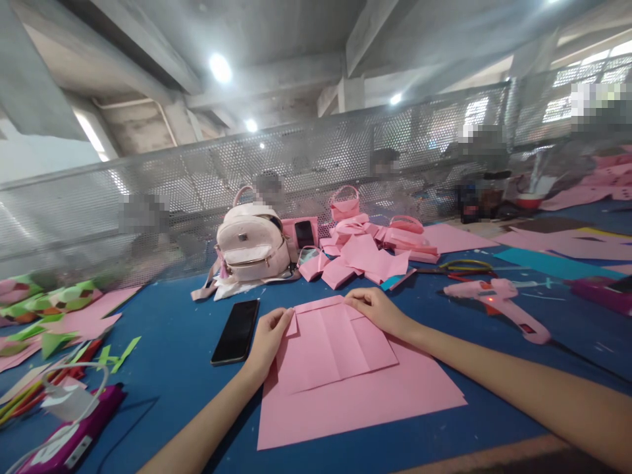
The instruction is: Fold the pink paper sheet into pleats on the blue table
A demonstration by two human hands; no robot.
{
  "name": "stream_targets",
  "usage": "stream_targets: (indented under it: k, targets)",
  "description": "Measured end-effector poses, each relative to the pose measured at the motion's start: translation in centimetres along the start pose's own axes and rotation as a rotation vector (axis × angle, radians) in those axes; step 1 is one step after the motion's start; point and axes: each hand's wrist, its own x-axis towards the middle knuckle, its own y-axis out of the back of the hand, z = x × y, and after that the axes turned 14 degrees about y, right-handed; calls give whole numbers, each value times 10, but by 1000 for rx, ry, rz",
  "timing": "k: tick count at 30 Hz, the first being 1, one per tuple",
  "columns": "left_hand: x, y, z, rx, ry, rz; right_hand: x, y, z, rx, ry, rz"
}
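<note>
A folded pink paper piece (332,342) lies on a larger flat pink sheet (365,401) on the blue table. My left hand (269,336) pinches the piece's upper left corner, where a small flap is turned up. My right hand (378,308) presses with closed fingers on the piece's upper right edge. Both forearms reach in from the bottom of the view.
A black phone (236,331) lies just left of my left hand. A pink glue gun (498,306) lies to the right. Behind are a pink backpack (253,249), folded pink paper bags (365,253), and green and pink scraps (54,316) at left. A mesh fence (197,184) bounds the table; people sit beyond.
</note>
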Motion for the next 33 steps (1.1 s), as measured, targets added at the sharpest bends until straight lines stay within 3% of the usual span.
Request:
stream_targets:
  k: [33]
  targets:
    - [6, 2, -11, 48, 46, -58, 0, -1, 3, 7, -24, -15]
